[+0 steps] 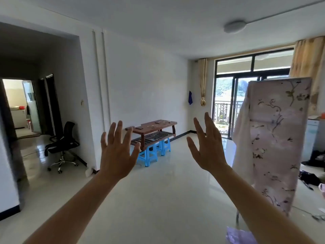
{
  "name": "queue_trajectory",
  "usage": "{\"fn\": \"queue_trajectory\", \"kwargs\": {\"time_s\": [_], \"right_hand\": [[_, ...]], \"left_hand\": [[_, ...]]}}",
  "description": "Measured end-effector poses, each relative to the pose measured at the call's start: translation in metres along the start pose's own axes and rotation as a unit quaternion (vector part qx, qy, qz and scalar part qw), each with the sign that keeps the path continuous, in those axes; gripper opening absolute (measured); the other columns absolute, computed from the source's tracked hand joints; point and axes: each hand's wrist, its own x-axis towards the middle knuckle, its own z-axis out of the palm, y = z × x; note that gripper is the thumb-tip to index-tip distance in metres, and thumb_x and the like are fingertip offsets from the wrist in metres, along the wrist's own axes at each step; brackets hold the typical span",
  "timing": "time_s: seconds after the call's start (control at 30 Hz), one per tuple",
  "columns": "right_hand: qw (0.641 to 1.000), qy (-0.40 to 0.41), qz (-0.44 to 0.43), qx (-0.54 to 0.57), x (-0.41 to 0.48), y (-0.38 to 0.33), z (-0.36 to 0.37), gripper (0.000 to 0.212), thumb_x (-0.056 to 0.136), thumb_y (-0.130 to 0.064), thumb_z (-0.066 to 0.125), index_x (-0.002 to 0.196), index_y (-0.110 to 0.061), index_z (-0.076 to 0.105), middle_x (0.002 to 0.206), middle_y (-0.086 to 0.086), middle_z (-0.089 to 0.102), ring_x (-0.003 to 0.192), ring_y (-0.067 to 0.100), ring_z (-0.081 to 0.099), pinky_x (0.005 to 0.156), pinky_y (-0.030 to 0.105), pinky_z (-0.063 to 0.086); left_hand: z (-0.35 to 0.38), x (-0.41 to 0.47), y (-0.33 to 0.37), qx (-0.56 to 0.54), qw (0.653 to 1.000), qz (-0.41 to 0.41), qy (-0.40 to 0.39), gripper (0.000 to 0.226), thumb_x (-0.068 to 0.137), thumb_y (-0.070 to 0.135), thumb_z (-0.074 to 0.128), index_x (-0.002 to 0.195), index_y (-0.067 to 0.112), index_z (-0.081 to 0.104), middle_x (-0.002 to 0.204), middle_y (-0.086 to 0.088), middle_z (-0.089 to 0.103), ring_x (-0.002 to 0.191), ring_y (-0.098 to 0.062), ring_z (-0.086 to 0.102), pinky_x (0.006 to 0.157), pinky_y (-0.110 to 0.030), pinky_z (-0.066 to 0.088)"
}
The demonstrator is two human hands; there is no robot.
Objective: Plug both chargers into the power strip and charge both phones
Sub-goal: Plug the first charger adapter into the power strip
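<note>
My left hand (117, 150) and my right hand (207, 147) are both raised in front of me, fingers spread, holding nothing. Far across the room stands a low brown wooden table (159, 126) on blue plastic stools (149, 154). Small items lie on its top: a dark flat thing like a phone (139, 128) near its left end, pale items (162, 122) near its far end, and thin cable-like bits (152, 126) in the middle. They are too small to identify. No power strip can be made out.
A black office chair (60, 144) stands at the left by a doorway. A tall panel draped in flowered cloth (276, 138) rises close on my right. Behind it are a balcony door (233, 103) and clutter on the floor (311, 173). Glossy tile floor (167, 191) stretches between me and the table.
</note>
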Motion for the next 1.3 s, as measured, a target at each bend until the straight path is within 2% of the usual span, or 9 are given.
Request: {"fn": "queue_trajectory", "kwargs": {"time_s": [0.13,0.33,0.47,0.6,0.9,1.0,1.07,1.17,1.3], "right_hand": [[0.999,-0.041,0.003,-0.024,0.018,0.014,0.095,0.070,0.100,-0.050,0.039,0.160,-0.016,0.026,0.170,0.017,0.008,0.156,0.032,0.012,0.123,0.044,0.015],[0.991,-0.108,-0.043,-0.067,0.086,0.036,0.232,0.071,0.100,-0.051,0.037,0.160,-0.015,0.024,0.169,0.018,0.008,0.155,0.034,0.013,0.121,0.044,0.015],[0.992,-0.104,-0.031,-0.059,0.123,0.067,0.298,0.069,0.100,-0.048,0.042,0.159,-0.016,0.027,0.169,0.018,0.009,0.155,0.034,0.014,0.121,0.042,0.015],[0.994,-0.100,-0.004,-0.051,0.145,0.114,0.367,0.068,0.100,-0.042,0.051,0.158,-0.014,0.029,0.169,0.018,0.009,0.155,0.034,0.014,0.120,0.043,0.017],[0.991,-0.119,0.050,-0.046,0.216,0.266,0.576,0.068,0.100,-0.043,0.052,0.158,-0.014,0.030,0.169,0.018,0.011,0.154,0.035,0.015,0.121,0.049,0.021],[0.988,-0.141,0.042,-0.049,0.262,0.307,0.648,0.070,0.100,-0.046,0.048,0.159,-0.016,0.025,0.169,0.018,0.011,0.154,0.035,0.017,0.120,0.048,0.022],[0.987,-0.147,0.046,-0.041,0.294,0.328,0.697,0.071,0.100,-0.048,0.046,0.159,-0.019,0.021,0.169,0.017,0.011,0.154,0.035,0.017,0.119,0.044,0.018],[0.984,-0.166,0.052,-0.032,0.331,0.356,0.777,0.071,0.099,-0.050,0.046,0.159,-0.018,0.023,0.170,0.015,0.009,0.155,0.034,0.015,0.118,0.041,0.014],[0.983,-0.182,0.013,-0.033,0.374,0.396,0.891,0.072,0.098,-0.050,0.048,0.158,-0.017,0.026,0.169,0.017,0.011,0.153,0.035,0.016,0.118,0.043,0.017]], "left_hand": [[0.069,0.040,-0.049,0.000,1.000,-0.031,-0.007,0.072,0.095,0.055,0.029,0.152,0.011,0.039,0.166,-0.020,0.018,0.154,-0.036,0.010,0.121,-0.061,0.011],[0.173,0.138,-0.122,-0.003,0.999,-0.029,-0.016,0.070,0.097,0.054,0.028,0.153,0.012,0.036,0.167,-0.018,0.018,0.155,-0.034,0.011,0.122,-0.061,0.013],[0.245,0.212,-0.136,-0.032,0.999,-0.036,-0.010,0.068,0.098,0.053,0.028,0.152,0.013,0.037,0.166,-0.017,0.020,0.154,-0.034,0.013,0.122,-0.060,0.015],[0.340,0.272,-0.137,-0.047,0.998,-0.023,-0.028,0.067,0.098,0.054,0.029,0.151,0.015,0.039,0.166,-0.017,0.022,0.154,-0.034,0.015,0.120,-0.059,0.016],[0.564,0.423,-0.143,-0.025,0.997,0.031,-0.060,0.065,0.098,0.053,0.032,0.149,0.015,0.039,0.164,-0.017,0.026,0.153,-0.034,0.017,0.120,-0.061,0.018],[0.615,0.485,-0.162,-0.014,0.998,0.035,-0.059,0.065,0.098,0.053,0.030,0.149,0.014,0.041,0.163,-0.018,0.026,0.153,-0.034,0.017,0.119,-0.061,0.018],[0.646,0.521,-0.180,-0.012,0.998,0.027,-0.052,0.065,0.098,0.052,0.031,0.148,0.012,0.043,0.162,-0.020,0.029,0.152,-0.036,0.019,0.118,-0.061,0.019],[0.702,0.565,-0.210,-0.005,0.999,0.021,-0.044,0.063,0.098,0.050,0.033,0.147,0.011,0.044,0.161,-0.022,0.031,0.151,-0.037,0.021,0.117,-0.061,0.020],[0.797,0.621,-0.253,-0.012,0.999,0.000,-0.041,0.062,0.098,0.049,0.035,0.146,0.011,0.045,0.161,-0.022,0.030,0.151,-0.036,0.020,0.118,-0.060,0.019]]}}
